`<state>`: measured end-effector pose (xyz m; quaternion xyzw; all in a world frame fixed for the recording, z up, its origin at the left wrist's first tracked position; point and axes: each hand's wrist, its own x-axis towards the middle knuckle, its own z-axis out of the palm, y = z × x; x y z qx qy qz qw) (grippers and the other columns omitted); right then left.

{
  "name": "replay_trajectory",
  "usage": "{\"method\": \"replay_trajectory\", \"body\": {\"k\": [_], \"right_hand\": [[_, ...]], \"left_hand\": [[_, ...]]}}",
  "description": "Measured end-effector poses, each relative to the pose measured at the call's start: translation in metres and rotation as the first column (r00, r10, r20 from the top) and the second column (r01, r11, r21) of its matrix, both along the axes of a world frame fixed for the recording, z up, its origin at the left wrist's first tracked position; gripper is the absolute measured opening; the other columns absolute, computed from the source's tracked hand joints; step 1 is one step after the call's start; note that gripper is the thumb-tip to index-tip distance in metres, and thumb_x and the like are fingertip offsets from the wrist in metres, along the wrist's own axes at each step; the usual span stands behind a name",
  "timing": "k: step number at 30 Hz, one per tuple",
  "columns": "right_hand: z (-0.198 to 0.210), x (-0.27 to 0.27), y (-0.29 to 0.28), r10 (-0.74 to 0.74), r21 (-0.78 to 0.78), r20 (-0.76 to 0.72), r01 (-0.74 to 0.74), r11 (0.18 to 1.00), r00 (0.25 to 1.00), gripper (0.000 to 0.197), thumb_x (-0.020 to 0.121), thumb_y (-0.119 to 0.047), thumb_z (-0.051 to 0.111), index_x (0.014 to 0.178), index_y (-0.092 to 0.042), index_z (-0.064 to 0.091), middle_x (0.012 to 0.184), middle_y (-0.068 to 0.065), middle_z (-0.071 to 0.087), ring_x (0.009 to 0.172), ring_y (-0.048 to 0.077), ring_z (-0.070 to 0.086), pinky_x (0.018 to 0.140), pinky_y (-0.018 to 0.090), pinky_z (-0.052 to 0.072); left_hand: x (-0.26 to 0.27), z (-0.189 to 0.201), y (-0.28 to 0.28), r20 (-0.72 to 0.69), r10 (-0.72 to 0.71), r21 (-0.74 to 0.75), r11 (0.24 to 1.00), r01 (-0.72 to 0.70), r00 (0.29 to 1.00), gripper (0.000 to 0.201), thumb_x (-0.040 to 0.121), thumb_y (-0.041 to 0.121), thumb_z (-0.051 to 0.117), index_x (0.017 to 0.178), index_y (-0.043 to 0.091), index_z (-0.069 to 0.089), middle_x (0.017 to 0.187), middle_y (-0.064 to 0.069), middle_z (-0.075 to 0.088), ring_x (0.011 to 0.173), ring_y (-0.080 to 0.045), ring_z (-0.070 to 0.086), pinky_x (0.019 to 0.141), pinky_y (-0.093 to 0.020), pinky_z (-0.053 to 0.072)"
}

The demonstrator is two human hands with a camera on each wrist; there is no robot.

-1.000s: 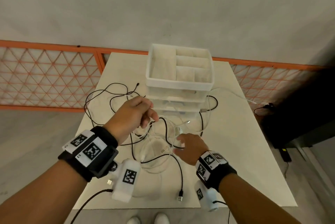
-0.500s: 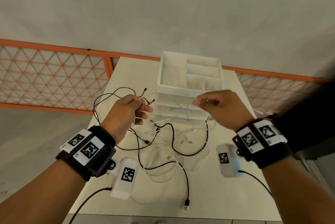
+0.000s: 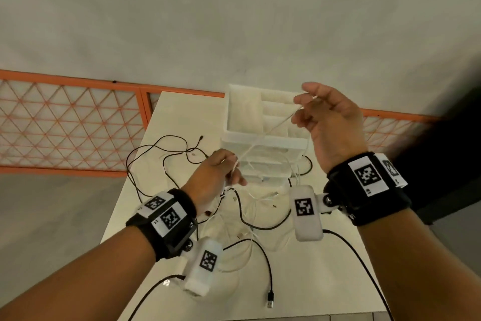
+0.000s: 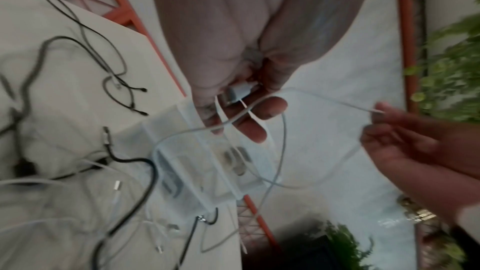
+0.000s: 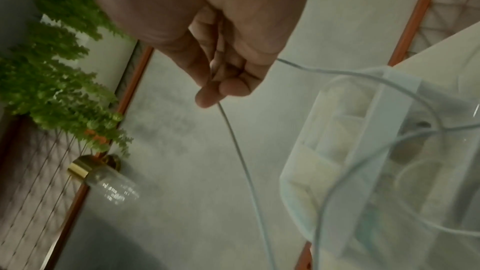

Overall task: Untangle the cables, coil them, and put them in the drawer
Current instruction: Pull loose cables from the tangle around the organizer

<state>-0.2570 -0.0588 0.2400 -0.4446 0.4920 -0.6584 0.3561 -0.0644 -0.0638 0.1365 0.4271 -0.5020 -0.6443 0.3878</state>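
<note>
The right hand (image 3: pixel 329 123) has risen from the counter (image 3: pixel 325 281), pinching a white cable (image 3: pixel 270 130) now stretched to the left hand (image 3: pixel 216 177), which grips its plug end, apparently. Tangle remains below the drawer unit (image 3: pixel 263 138).

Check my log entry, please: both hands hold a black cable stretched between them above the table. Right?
Not quite: the cable stretched between the left hand and right hand is white, as the head view shows. The black cables lie on the table.
</note>
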Motion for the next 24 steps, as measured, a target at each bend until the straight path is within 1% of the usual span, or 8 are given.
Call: {"method": "replay_trajectory", "body": {"k": [3, 6, 10, 12, 15, 19, 21, 24], "right_hand": [[0.004, -0.018, -0.001, -0.122, -0.086, 0.044, 0.125, 0.988, 0.992, 0.026, 0.087, 0.005, 0.06, 0.109, -0.008, 0.068, 0.091, 0.009, 0.069, 0.065, 0.022, 0.064, 0.066, 0.031, 0.05], [0.002, -0.037, -0.006, -0.225, -0.102, 0.09, 0.233, 0.967, 0.97, 0.031, 0.082, 0.007, 0.058, 0.103, -0.013, 0.068, 0.093, 0.007, 0.07, 0.069, 0.024, 0.065, 0.075, 0.039, 0.054], [-0.031, -0.069, -0.014, -0.36, 0.161, -0.097, 0.371, 0.914, 0.928, 0.014, 0.088, -0.008, 0.06, 0.086, -0.02, 0.066, 0.078, 0.006, 0.069, 0.062, 0.019, 0.062, 0.063, 0.032, 0.05], [-0.053, -0.079, -0.011, -0.361, 0.323, -0.241, 0.426, 0.845, 0.901, 0.012, 0.094, -0.01, 0.057, 0.09, -0.015, 0.068, 0.076, 0.012, 0.069, 0.062, 0.02, 0.061, 0.067, 0.034, 0.051], [-0.069, -0.09, -0.008, -0.362, 0.385, -0.29, 0.454, 0.804, 0.886, 0.018, 0.095, -0.005, 0.054, 0.101, -0.007, 0.071, 0.07, 0.007, 0.065, 0.054, 0.017, 0.056, 0.063, 0.035, 0.049], [-0.046, -0.103, -0.015, -0.428, 0.218, -0.139, 0.449, 0.867, 0.893, 0.024, 0.092, 0.0, 0.053, 0.082, -0.016, 0.068, 0.074, 0.004, 0.061, 0.042, 0.008, 0.05, 0.049, 0.026, 0.043], [-0.027, -0.112, -0.019, -0.475, 0.104, -0.108, 0.485, 0.868, 0.873, 0.022, 0.092, -0.001, 0.055, 0.086, -0.018, 0.068, 0.076, 0.003, 0.062, 0.04, 0.006, 0.05, 0.046, 0.023, 0.044], [-0.015, -0.126, -0.025, -0.515, 0.019, -0.221, 0.532, 0.847, 0.828, 0.025, 0.091, -0.005, 0.056, 0.1, -0.024, 0.07, 0.09, 0.002, 0.068, 0.044, 0.006, 0.057, 0.05, 0.021, 0.049]], "left_hand": [[0.016, -0.015, -0.008, -0.018, 0.073, 0.046, 0.996, -0.072, 0.997, 0.028, 0.106, 0.009, 0.037, 0.081, 0.008, 0.05, 0.06, -0.001, 0.05, 0.061, -0.016, 0.059, 0.092, -0.051, 0.043], [0.024, -0.021, -0.013, -0.014, 0.131, 0.116, 0.985, -0.129, 0.991, 0.03, 0.105, 0.009, 0.038, 0.078, 0.011, 0.05, 0.066, -0.004, 0.048, 0.067, -0.021, 0.057, 0.102, -0.054, 0.043], [0.024, -0.007, -0.018, -0.13, 0.117, 0.134, 0.986, -0.099, 0.985, 0.027, 0.105, 0.009, 0.038, 0.082, 0.009, 0.054, 0.069, -0.005, 0.044, 0.07, -0.023, 0.056, 0.103, -0.057, 0.042], [0.02, 0.011, -0.022, -0.224, 0.134, 0.121, 0.987, -0.109, 0.965, 0.026, 0.104, 0.008, 0.039, 0.087, 0.007, 0.058, 0.07, -0.006, 0.049, 0.075, -0.024, 0.06, 0.101, -0.053, 0.048], [0.012, 0.032, -0.031, -0.297, 0.131, 0.082, 0.99, -0.112, 0.946, 0.024, 0.104, 0.01, 0.041, 0.09, 0.01, 0.061, 0.073, -0.005, 0.055, 0.088, -0.026, 0.067, 0.096, -0.045, 0.052], [-0.001, 0.027, -0.036, -0.098, 0.1, 0.003, 0.995, -0.1, 0.99, 0.03, 0.104, 0.012, 0.044, 0.078, 0.018, 0.058, 0.074, -0.003, 0.054, 0.099, -0.025, 0.063, 0.084, -0.039, 0.042], [-0.005, 0.008, -0.034, 0.08, 0.099, -0.031, 0.995, -0.097, 0.992, 0.034, 0.103, 0.012, 0.045, 0.073, 0.021, 0.059, 0.074, 0.0, 0.056, 0.097, -0.023, 0.058, 0.08, -0.04, 0.036], [-0.011, -0.016, -0.026, 0.265, 0.067, -0.058, 0.997, -0.054, 0.962, 0.032, 0.103, 0.017, 0.047, 0.079, 0.024, 0.067, 0.078, -0.002, 0.058, 0.091, -0.024, 0.054, 0.078, -0.041, 0.04]]}}
